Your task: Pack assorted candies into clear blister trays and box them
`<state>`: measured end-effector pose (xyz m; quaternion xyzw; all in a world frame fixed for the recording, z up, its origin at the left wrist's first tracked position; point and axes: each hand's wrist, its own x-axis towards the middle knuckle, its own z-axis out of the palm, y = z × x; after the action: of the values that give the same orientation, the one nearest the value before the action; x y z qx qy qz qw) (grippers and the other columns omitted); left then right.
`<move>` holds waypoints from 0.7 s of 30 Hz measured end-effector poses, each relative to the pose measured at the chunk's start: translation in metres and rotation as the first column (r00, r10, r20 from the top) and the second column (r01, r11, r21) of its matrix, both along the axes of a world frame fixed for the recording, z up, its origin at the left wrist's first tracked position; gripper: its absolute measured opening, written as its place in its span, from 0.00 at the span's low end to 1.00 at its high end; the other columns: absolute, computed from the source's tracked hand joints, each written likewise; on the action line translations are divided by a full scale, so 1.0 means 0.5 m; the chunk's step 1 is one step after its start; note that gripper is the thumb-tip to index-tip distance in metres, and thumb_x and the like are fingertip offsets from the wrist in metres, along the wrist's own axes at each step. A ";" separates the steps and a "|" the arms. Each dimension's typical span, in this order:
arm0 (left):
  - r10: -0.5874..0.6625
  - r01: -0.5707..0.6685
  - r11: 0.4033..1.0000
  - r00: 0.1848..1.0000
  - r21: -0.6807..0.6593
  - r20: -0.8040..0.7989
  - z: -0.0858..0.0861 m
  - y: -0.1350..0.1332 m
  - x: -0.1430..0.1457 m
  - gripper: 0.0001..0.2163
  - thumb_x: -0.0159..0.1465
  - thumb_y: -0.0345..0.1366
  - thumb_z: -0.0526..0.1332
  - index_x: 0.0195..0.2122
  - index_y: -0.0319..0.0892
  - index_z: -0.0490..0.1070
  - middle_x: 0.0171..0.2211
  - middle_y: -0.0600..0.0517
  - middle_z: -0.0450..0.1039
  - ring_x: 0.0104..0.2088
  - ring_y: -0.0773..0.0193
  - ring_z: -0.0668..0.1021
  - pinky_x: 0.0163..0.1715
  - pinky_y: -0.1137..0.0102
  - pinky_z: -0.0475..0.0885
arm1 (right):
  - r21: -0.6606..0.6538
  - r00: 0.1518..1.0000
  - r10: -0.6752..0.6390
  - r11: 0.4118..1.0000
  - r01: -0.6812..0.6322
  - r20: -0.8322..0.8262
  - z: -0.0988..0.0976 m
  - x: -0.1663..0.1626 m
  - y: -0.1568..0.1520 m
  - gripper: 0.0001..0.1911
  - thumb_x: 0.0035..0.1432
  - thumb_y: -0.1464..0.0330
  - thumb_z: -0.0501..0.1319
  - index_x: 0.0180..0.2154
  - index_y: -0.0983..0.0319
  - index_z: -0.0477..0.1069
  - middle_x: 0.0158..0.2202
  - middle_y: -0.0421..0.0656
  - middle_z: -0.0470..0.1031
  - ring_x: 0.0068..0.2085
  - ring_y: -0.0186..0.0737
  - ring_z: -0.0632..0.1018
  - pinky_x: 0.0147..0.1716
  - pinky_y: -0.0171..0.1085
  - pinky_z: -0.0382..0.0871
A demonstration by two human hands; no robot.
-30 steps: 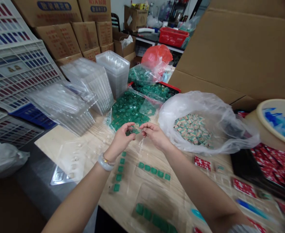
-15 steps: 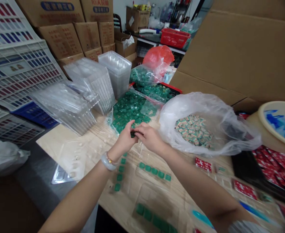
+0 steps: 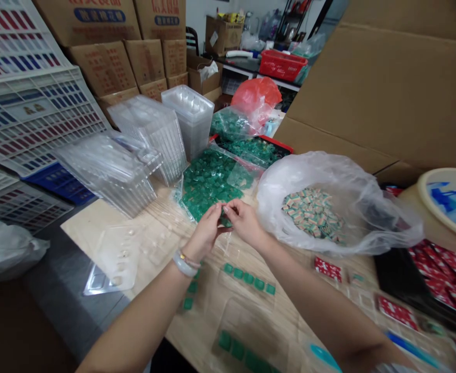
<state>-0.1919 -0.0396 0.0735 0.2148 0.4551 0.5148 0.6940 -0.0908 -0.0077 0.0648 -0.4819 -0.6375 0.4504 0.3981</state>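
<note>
Left hand (image 3: pixel 210 228), at the centre of the frame, has thumb and fingers apparently closed on a small green item (image 3: pixel 226 221). Right hand (image 3: pixel 244 220) meets it there, thumb and forefinger brought to the left fingertips; whether they grip the item cannot be told.

Status, judged from the layout: partly complete. Three separate rows of green pieces are laid out on the surface (image 3: pixel 91 210): the middle row (image 3: pixel 248 278) below the hands, the front row (image 3: pixel 238 348) at bottom centre, and the left row (image 3: pixel 192 287), partly hidden by the left wrist. Clear trays appear to carry the middle and front rows.

Outstanding stock: a large green pile (image 3: pixel 210 181) in a clear bag just beyond the hands, striped pieces (image 3: pixel 313 215) inside a white bag (image 3: pixel 278 181) at right of centre, and stacked clear trays (image 3: pixel 150 129) at upper left. Red packets (image 3: pixel 328 268) occupy places at lower right, apparently a further-advanced set.
</note>
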 end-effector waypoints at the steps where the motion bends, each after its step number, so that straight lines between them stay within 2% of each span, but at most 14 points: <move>1: 0.066 -0.064 0.997 0.996 0.030 -0.058 -0.010 -0.001 0.014 0.14 0.56 0.47 0.57 0.35 0.41 0.66 0.30 0.52 0.69 0.29 0.68 0.71 0.28 0.73 0.67 | 0.027 0.999 -0.024 0.999 0.023 0.036 0.005 -0.003 -0.005 0.06 0.52 0.68 0.54 0.24 0.60 0.63 0.22 0.39 0.65 0.26 0.35 0.65 0.27 0.35 0.57; 3: 0.196 -0.180 0.978 0.966 0.106 -0.170 -0.027 -0.002 0.036 0.13 0.58 0.48 0.54 0.33 0.41 0.65 0.30 0.52 0.69 0.32 0.67 0.71 0.30 0.73 0.66 | 0.116 0.987 -0.059 0.992 0.041 0.151 0.015 -0.007 -0.013 0.06 0.54 0.70 0.52 0.26 0.60 0.64 0.25 0.41 0.65 0.29 0.37 0.67 0.30 0.36 0.58; 5: 0.276 -0.234 0.957 0.916 0.174 -0.289 -0.035 0.001 0.042 0.13 0.59 0.47 0.53 0.31 0.42 0.65 0.30 0.51 0.68 0.33 0.66 0.70 0.32 0.73 0.65 | 0.200 0.957 -0.042 0.980 -0.016 0.286 0.024 -0.007 -0.017 0.08 0.56 0.71 0.50 0.27 0.60 0.64 0.27 0.42 0.65 0.31 0.38 0.67 0.32 0.37 0.59; 7: 0.288 -0.201 0.950 0.860 0.238 -0.421 -0.034 0.007 0.033 0.13 0.59 0.46 0.53 0.27 0.41 0.65 0.27 0.52 0.67 0.31 0.66 0.68 0.31 0.73 0.63 | 0.244 0.915 -0.009 0.965 -0.098 0.403 0.028 -0.005 -0.015 0.09 0.56 0.73 0.48 0.26 0.60 0.64 0.28 0.44 0.65 0.32 0.39 0.67 0.33 0.38 0.59; 9: 0.272 -0.113 0.946 0.788 0.305 -0.552 -0.025 0.011 0.017 0.12 0.58 0.44 0.54 0.23 0.42 0.64 0.23 0.54 0.65 0.27 0.66 0.66 0.29 0.73 0.60 | 0.264 0.873 -0.019 0.956 -0.127 0.488 0.025 -0.003 -0.008 0.09 0.56 0.74 0.48 0.26 0.61 0.63 0.28 0.45 0.65 0.32 0.40 0.66 0.33 0.38 0.59; 12: 0.288 -0.010 0.923 0.680 0.384 -0.674 -0.009 0.008 0.000 0.13 0.58 0.41 0.55 0.19 0.42 0.63 0.20 0.54 0.62 0.24 0.67 0.64 0.26 0.73 0.57 | 0.302 0.821 -0.105 0.949 -0.085 0.561 0.009 0.000 0.007 0.08 0.54 0.75 0.48 0.26 0.62 0.63 0.28 0.46 0.64 0.31 0.40 0.66 0.31 0.38 0.59; 14: 0.298 0.012 0.915 0.654 0.404 -0.695 -0.005 0.002 -0.005 0.13 0.59 0.41 0.54 0.19 0.42 0.63 0.19 0.55 0.62 0.23 0.67 0.64 0.25 0.73 0.56 | 0.336 0.792 -0.197 0.942 -0.010 0.577 -0.003 0.008 0.025 0.08 0.52 0.76 0.49 0.26 0.62 0.63 0.27 0.45 0.64 0.29 0.39 0.65 0.30 0.36 0.59; 15: 0.279 0.016 0.922 0.665 0.387 -0.692 -0.005 0.000 -0.006 0.14 0.59 0.41 0.53 0.19 0.42 0.63 0.19 0.55 0.62 0.22 0.68 0.64 0.24 0.73 0.56 | 0.356 0.781 -0.245 0.934 0.031 0.574 -0.007 0.015 0.038 0.08 0.52 0.76 0.49 0.26 0.61 0.63 0.26 0.44 0.64 0.29 0.38 0.65 0.29 0.36 0.59; 17: 0.176 0.031 0.955 0.739 0.293 -0.651 -0.010 0.000 -0.013 0.14 0.58 0.43 0.53 0.20 0.41 0.64 0.17 0.56 0.61 0.20 0.69 0.63 0.22 0.74 0.55 | 0.409 0.776 -0.315 0.909 0.081 0.546 -0.003 0.037 0.079 0.09 0.51 0.76 0.48 0.26 0.61 0.63 0.26 0.44 0.64 0.29 0.38 0.66 0.30 0.36 0.59; 19: 0.053 0.056 0.982 0.830 0.178 -0.555 -0.013 0.006 -0.023 0.12 0.56 0.45 0.56 0.25 0.40 0.66 0.17 0.57 0.61 0.17 0.71 0.61 0.18 0.75 0.54 | 0.482 0.788 -0.353 0.872 0.082 0.505 0.017 0.069 0.141 0.10 0.51 0.76 0.47 0.28 0.62 0.65 0.28 0.45 0.66 0.31 0.39 0.67 0.32 0.36 0.60; 21: -0.002 0.061 0.992 0.886 0.113 -0.463 -0.011 0.016 -0.036 0.14 0.52 0.45 0.60 0.32 0.39 0.67 0.18 0.57 0.64 0.15 0.73 0.61 0.16 0.76 0.53 | 0.521 0.777 -0.394 0.848 0.100 0.491 0.051 0.106 0.223 0.11 0.51 0.76 0.48 0.33 0.63 0.67 0.30 0.46 0.68 0.33 0.40 0.68 0.35 0.37 0.61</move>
<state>-0.2096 -0.0318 0.0679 0.3813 0.5707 0.4649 0.5593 -0.0379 0.1037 0.0904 -0.5674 -0.7455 0.0563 0.3452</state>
